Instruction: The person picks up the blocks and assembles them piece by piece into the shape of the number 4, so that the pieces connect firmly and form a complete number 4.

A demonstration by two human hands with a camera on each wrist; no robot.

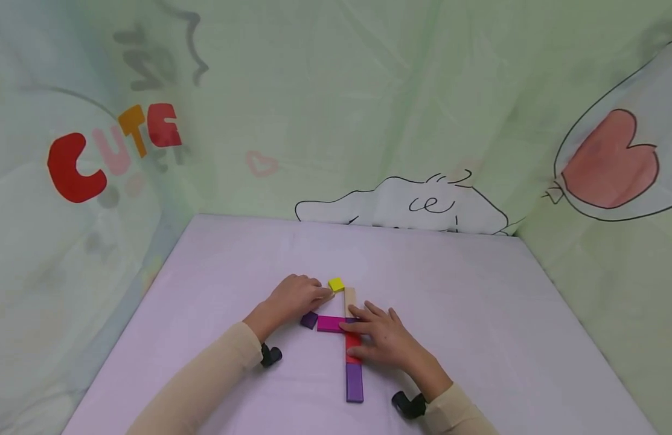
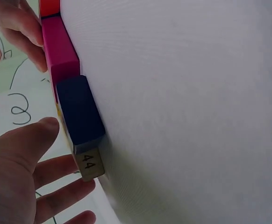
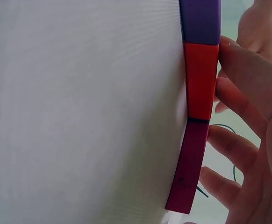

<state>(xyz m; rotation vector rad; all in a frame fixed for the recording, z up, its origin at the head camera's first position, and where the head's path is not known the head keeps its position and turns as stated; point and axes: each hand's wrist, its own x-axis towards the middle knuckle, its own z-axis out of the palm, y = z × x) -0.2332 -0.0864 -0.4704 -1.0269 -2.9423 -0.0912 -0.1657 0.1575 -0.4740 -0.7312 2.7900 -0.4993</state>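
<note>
A column of flat blocks runs away from me: a purple block (image 1: 354,383), a red block (image 1: 351,339) and a pale wooden block (image 1: 349,296). From its side a magenta block (image 1: 330,324) points left, with a dark purple block (image 1: 308,320) beside its end. My right hand (image 1: 387,338) rests with spread fingers over the column, its thumb on the red block and index finger over the magenta one. My left hand (image 1: 297,299) reaches behind the dark purple block, close to a yellow block (image 1: 336,284). Its fingers touch a wooden block marked 44 (image 2: 90,163); the thumb stands apart.
Black wrist-camera mounts (image 1: 409,405) hang beneath both wrists. A pale lilac tabletop (image 1: 450,278) spreads around the blocks, bounded by a printed cloth (image 1: 336,121) at the back and sides.
</note>
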